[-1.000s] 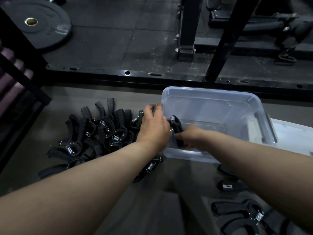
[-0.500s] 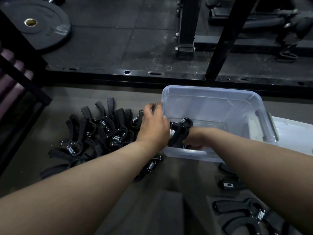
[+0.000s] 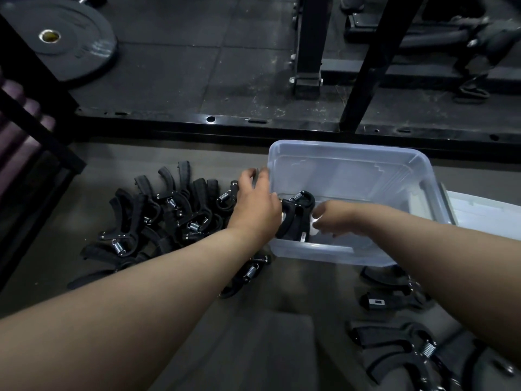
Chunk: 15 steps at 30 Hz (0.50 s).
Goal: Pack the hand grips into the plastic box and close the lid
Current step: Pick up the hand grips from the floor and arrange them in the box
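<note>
A clear plastic box (image 3: 366, 167) stands open on the floor. My left hand (image 3: 255, 210) grips its left rim at the side latch. One black hand grip (image 3: 296, 218) with a steel spring lies inside, in the near left corner. My right hand (image 3: 331, 217) is inside the box just right of that grip, fingers bent and apart from it. A pile of hand grips (image 3: 169, 210) lies to the left of the box, and one more grip (image 3: 248, 273) lies under my left forearm. The white lid (image 3: 485, 215) rests to the right of the box.
More hand grips (image 3: 394, 348) lie at the lower right under my right forearm. A black rack base beam (image 3: 253, 125) runs behind the box, with an upright (image 3: 307, 43) beyond it. A weight plate (image 3: 56, 35) lies at the far left. A dark frame (image 3: 33, 122) slants at the left.
My right hand carried a hand grip over the near wall into the box, laid it in the near left corner and let go. My left hand stayed on the box's left rim.
</note>
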Each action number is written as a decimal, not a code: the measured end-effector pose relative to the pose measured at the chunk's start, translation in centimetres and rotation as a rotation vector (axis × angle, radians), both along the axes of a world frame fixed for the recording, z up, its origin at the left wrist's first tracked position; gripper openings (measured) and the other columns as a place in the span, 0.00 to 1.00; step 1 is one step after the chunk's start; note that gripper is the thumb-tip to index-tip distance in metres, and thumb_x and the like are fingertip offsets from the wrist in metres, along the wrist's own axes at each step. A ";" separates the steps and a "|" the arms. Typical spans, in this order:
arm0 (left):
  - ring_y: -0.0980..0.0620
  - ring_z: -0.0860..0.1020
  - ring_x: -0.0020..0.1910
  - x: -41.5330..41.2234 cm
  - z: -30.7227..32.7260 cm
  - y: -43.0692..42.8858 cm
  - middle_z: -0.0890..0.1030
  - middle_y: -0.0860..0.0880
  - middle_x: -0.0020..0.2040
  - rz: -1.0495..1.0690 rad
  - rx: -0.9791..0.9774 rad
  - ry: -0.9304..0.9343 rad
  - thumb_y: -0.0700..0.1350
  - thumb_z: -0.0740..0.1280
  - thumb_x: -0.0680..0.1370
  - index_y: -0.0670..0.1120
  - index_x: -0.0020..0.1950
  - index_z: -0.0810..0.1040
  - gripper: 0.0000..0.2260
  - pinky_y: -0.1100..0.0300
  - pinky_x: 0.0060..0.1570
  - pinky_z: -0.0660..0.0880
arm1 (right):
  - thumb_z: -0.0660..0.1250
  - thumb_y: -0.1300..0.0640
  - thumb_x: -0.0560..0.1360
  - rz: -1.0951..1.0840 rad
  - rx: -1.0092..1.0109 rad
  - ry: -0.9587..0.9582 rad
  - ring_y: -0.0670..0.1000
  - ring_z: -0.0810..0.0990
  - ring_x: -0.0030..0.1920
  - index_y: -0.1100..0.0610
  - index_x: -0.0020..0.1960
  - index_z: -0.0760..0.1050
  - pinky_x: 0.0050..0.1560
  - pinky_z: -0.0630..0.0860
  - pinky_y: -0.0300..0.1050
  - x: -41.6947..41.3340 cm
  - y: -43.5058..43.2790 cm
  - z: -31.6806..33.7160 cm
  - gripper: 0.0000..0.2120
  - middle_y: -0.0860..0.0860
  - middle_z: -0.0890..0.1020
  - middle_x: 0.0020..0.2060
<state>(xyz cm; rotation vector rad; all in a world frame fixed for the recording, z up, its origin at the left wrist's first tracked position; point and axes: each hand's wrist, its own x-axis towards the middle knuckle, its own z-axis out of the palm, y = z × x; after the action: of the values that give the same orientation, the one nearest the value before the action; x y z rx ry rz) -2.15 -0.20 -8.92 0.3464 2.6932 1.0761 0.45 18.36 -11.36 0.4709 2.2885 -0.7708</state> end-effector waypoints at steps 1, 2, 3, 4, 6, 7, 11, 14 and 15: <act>0.42 0.64 0.71 0.1 0.1 0.0 0.52 0.48 0.76 -0.007 -0.005 0.000 0.44 0.56 0.80 0.49 0.77 0.58 0.24 0.44 0.69 0.65 | 0.60 0.63 0.78 -0.019 -0.004 0.006 0.55 0.83 0.49 0.61 0.56 0.75 0.47 0.80 0.49 0.3 0.5 0.2 0.09 0.57 0.81 0.49; 0.42 0.62 0.73 0.1 0.1 0.1 0.52 0.48 0.77 -0.015 -0.013 -0.002 0.44 0.56 0.80 0.49 0.77 0.58 0.24 0.45 0.71 0.64 | 0.60 0.64 0.77 -0.023 -0.005 0.023 0.56 0.83 0.50 0.63 0.58 0.75 0.46 0.80 0.48 0.6 1.0 0.5 0.11 0.60 0.82 0.51; 0.41 0.61 0.74 0.2 0.1 0.1 0.51 0.48 0.78 -0.024 -0.025 -0.002 0.43 0.56 0.80 0.48 0.77 0.58 0.24 0.46 0.72 0.62 | 0.61 0.65 0.77 -0.011 -0.003 0.057 0.58 0.83 0.51 0.65 0.58 0.76 0.45 0.80 0.48 1.0 1.5 0.9 0.11 0.62 0.82 0.52; 0.41 0.60 0.74 0.2 0.1 0.2 0.51 0.46 0.78 -0.032 -0.039 0.000 0.43 0.56 0.81 0.47 0.77 0.58 0.24 0.47 0.72 0.61 | 0.62 0.66 0.76 0.024 0.012 0.124 0.59 0.83 0.51 0.66 0.58 0.76 0.45 0.79 0.49 1.6 2.0 1.4 0.12 0.63 0.82 0.52; 0.40 0.60 0.74 0.2 0.1 0.4 0.51 0.42 0.78 -0.045 -0.063 0.006 0.42 0.56 0.81 0.44 0.77 0.58 0.24 0.50 0.72 0.59 | 0.63 0.65 0.76 0.065 0.042 0.293 0.56 0.83 0.48 0.63 0.59 0.77 0.47 0.78 0.46 3.3 2.9 2.9 0.12 0.59 0.83 0.51; 0.40 0.59 0.75 0.1 0.2 0.4 0.52 0.41 0.78 -0.043 -0.067 0.003 0.42 0.56 0.81 0.43 0.77 0.58 0.23 0.52 0.72 0.58 | 0.63 0.63 0.76 0.062 0.029 0.365 0.53 0.83 0.45 0.60 0.59 0.77 0.44 0.77 0.42 4.2 3.3 3.5 0.12 0.55 0.84 0.50; 0.40 0.60 0.75 0.2 0.7 1.1 0.52 0.43 0.79 0.044 -0.072 -0.031 0.39 0.56 0.80 0.43 0.76 0.59 0.24 0.52 0.73 0.57 | 0.61 0.58 0.75 0.001 -0.046 0.513 0.49 0.83 0.41 0.52 0.55 0.75 0.45 0.80 0.44 8.6 4.6 5.4 0.10 0.48 0.84 0.42; 0.37 0.58 0.75 1.6 1.0 1.8 0.49 0.48 0.81 0.130 -0.114 -0.066 0.37 0.57 0.77 0.48 0.79 0.55 0.30 0.48 0.73 0.56 | 0.60 0.56 0.75 0.110 0.108 0.606 0.51 0.80 0.45 0.49 0.54 0.75 0.50 0.77 0.49 12.3 5.6 6.0 0.09 0.46 0.82 0.43; 0.37 0.57 0.75 2.0 1.0 1.7 0.49 0.49 0.81 0.127 -0.132 -0.059 0.36 0.58 0.77 0.49 0.80 0.53 0.32 0.48 0.73 0.55 | 0.60 0.57 0.75 0.171 0.149 0.679 0.53 0.79 0.46 0.52 0.54 0.75 0.50 0.76 0.49 13.4 5.8 6.2 0.09 0.48 0.81 0.45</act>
<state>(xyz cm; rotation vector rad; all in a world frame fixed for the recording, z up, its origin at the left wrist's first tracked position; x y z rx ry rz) -0.17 1.54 -7.89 0.1201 2.7468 0.9191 13.85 24.13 -5.14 0.0674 2.9807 -0.7528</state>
